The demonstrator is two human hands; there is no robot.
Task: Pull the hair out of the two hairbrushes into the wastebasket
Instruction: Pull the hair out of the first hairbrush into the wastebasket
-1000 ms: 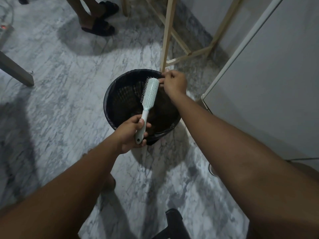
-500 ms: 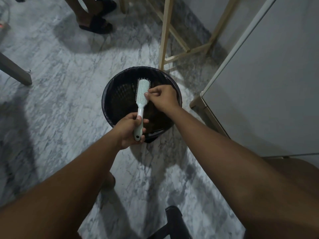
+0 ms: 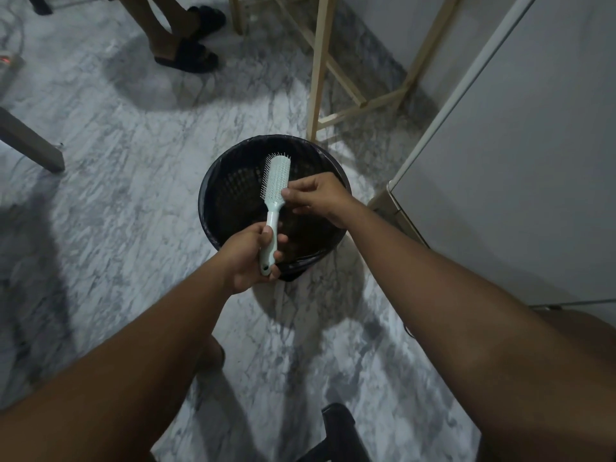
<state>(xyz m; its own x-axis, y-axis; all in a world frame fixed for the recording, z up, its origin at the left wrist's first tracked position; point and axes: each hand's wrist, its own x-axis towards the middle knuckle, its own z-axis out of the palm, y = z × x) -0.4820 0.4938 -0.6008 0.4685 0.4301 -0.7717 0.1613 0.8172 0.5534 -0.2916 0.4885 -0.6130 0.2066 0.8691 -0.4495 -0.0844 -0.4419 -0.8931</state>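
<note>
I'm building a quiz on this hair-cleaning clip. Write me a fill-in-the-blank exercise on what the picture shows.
1. The left hand grips the mint-green hairbrush by its ____.
2. The brush is held directly above the black ____.
3. The right hand pinches at the bristles with its ____.
4. Behind the wastebasket stands a frame of pale ____.

Missing words: handle; wastebasket; fingertips; wood
</note>
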